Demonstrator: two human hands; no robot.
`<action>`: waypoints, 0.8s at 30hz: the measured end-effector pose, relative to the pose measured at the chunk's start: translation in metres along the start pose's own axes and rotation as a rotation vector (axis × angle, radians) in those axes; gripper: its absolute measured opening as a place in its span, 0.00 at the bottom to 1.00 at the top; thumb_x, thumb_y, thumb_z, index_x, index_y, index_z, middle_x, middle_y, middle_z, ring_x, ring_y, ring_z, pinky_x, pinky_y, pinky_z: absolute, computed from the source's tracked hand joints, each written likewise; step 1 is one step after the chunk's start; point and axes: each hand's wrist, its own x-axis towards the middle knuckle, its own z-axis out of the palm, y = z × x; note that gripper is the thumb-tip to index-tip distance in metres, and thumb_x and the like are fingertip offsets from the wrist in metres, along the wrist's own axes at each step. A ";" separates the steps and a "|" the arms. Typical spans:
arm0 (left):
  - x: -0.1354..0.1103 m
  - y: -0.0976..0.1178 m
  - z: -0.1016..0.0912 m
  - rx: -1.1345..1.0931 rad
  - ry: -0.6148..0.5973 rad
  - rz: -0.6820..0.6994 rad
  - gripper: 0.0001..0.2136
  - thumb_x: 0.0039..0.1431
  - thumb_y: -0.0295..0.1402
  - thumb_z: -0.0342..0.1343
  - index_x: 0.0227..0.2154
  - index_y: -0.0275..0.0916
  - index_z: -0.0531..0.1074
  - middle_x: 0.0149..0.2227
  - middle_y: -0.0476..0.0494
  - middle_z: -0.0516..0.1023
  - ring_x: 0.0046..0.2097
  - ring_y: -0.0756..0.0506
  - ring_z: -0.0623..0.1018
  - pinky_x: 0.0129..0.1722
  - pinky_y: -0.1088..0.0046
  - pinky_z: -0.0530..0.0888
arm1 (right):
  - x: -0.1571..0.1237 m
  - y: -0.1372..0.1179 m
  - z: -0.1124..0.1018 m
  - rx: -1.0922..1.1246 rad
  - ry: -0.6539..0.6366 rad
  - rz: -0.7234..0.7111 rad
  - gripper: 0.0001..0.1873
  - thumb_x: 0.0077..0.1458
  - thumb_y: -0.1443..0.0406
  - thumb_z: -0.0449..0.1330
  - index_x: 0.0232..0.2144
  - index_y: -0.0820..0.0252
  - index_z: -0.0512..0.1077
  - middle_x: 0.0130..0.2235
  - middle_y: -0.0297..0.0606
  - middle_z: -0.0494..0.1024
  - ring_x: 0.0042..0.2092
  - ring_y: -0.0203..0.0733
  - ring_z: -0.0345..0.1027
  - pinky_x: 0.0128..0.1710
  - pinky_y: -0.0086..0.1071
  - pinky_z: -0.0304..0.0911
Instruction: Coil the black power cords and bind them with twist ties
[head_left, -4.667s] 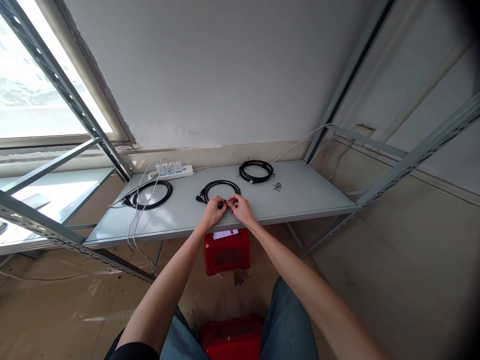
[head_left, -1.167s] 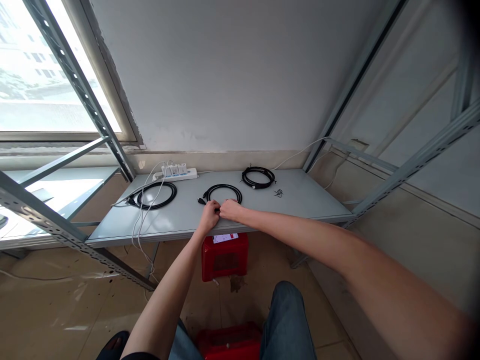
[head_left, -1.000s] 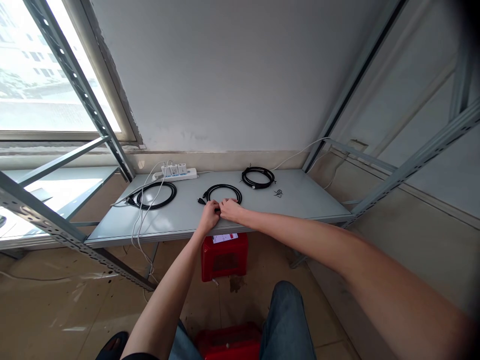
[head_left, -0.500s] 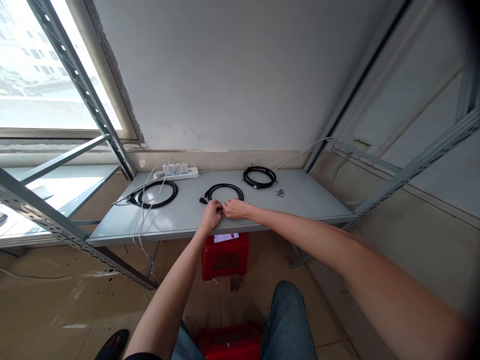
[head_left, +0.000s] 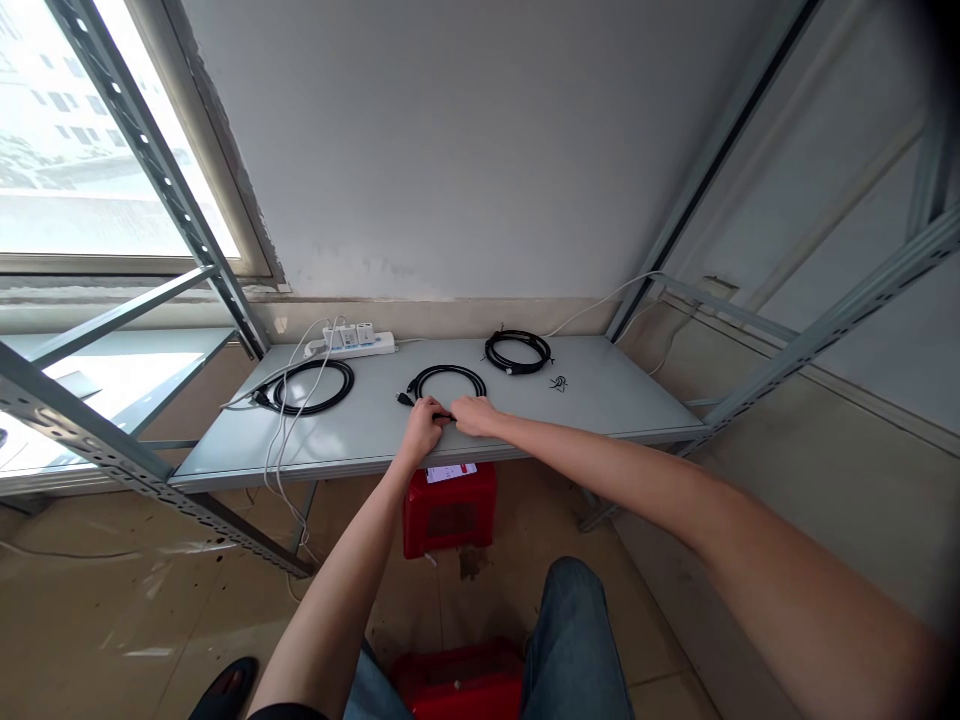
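A black coiled cable [head_left: 452,369] lies mid-shelf, its near side partly covered by my hands. My left hand [head_left: 424,430] is closed on the near left part of the coil, close to the dark plug end [head_left: 405,399]. Beside it, my right hand [head_left: 474,416] has its fingers closed around the near right part. A short dark stretch of cable shows between the hands; whether a tie is there too is too small to tell. To the right rests another black cable coil [head_left: 519,369], with a few loose black twist ties [head_left: 559,384] near it.
A third black coil [head_left: 322,408] sits on the left of the grey shelf [head_left: 600,410], with white cords crossing it. Behind stands a white power strip [head_left: 375,345] with plugged-in adapters. Metal uprights [head_left: 142,120] flank the shelf; a red stool [head_left: 450,515] is below.
My right hand has shifted slightly right, away from my left, widening the gap between them a little. The view has moved slightly. The coils stay in place.
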 end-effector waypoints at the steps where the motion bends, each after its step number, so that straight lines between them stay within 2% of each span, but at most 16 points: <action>1: 0.000 0.001 -0.001 0.001 -0.005 -0.002 0.09 0.56 0.23 0.58 0.33 0.39 0.83 0.39 0.40 0.78 0.46 0.40 0.75 0.52 0.60 0.74 | -0.001 0.001 0.001 0.118 -0.002 0.083 0.04 0.60 0.69 0.61 0.37 0.63 0.77 0.40 0.50 0.81 0.44 0.49 0.77 0.39 0.33 0.66; 2: 0.000 0.001 -0.001 0.004 -0.009 -0.003 0.09 0.56 0.23 0.58 0.33 0.39 0.84 0.40 0.40 0.78 0.47 0.40 0.75 0.53 0.60 0.73 | -0.002 0.002 0.001 0.241 -0.018 0.164 0.04 0.61 0.68 0.61 0.35 0.63 0.76 0.38 0.49 0.81 0.41 0.47 0.76 0.36 0.32 0.66; 4: 0.000 0.001 -0.002 0.009 -0.014 0.000 0.10 0.57 0.23 0.58 0.34 0.40 0.84 0.40 0.39 0.79 0.47 0.39 0.75 0.53 0.59 0.73 | -0.003 0.002 0.003 0.476 -0.073 0.278 0.09 0.64 0.67 0.58 0.30 0.63 0.73 0.31 0.44 0.78 0.30 0.39 0.72 0.28 0.28 0.62; 7: -0.001 0.002 -0.002 0.011 -0.012 0.001 0.09 0.57 0.24 0.59 0.35 0.40 0.84 0.40 0.39 0.79 0.47 0.39 0.75 0.53 0.60 0.74 | -0.003 0.003 0.003 0.781 -0.176 0.379 0.15 0.69 0.67 0.52 0.28 0.62 0.68 0.23 0.34 0.70 0.19 0.28 0.56 0.19 0.24 0.51; 10: -0.001 0.001 -0.001 0.017 -0.008 0.002 0.09 0.58 0.24 0.58 0.35 0.40 0.84 0.40 0.39 0.79 0.47 0.40 0.74 0.53 0.60 0.74 | -0.003 0.008 0.002 0.933 -0.264 0.394 0.15 0.70 0.68 0.51 0.29 0.63 0.67 0.21 0.29 0.66 0.16 0.25 0.49 0.15 0.22 0.43; 13: 0.000 0.001 0.000 0.028 -0.007 0.006 0.10 0.58 0.23 0.58 0.34 0.40 0.84 0.40 0.40 0.79 0.47 0.40 0.75 0.53 0.61 0.74 | -0.004 0.014 0.000 1.117 -0.350 0.410 0.11 0.67 0.72 0.52 0.31 0.65 0.68 0.22 0.27 0.65 0.16 0.23 0.48 0.14 0.20 0.39; 19: 0.000 0.002 -0.001 0.069 -0.031 0.012 0.10 0.58 0.23 0.58 0.36 0.39 0.84 0.41 0.40 0.79 0.47 0.39 0.74 0.53 0.60 0.73 | -0.006 0.021 0.000 1.116 -0.384 0.344 0.09 0.62 0.76 0.52 0.32 0.66 0.69 0.23 0.27 0.67 0.17 0.23 0.51 0.14 0.21 0.38; 24: -0.004 0.006 -0.001 0.149 -0.055 0.062 0.12 0.61 0.25 0.57 0.43 0.42 0.84 0.43 0.40 0.77 0.48 0.39 0.74 0.55 0.59 0.70 | -0.005 0.025 0.002 1.062 -0.373 0.270 0.12 0.67 0.74 0.50 0.33 0.67 0.71 0.24 0.31 0.70 0.18 0.24 0.55 0.15 0.21 0.41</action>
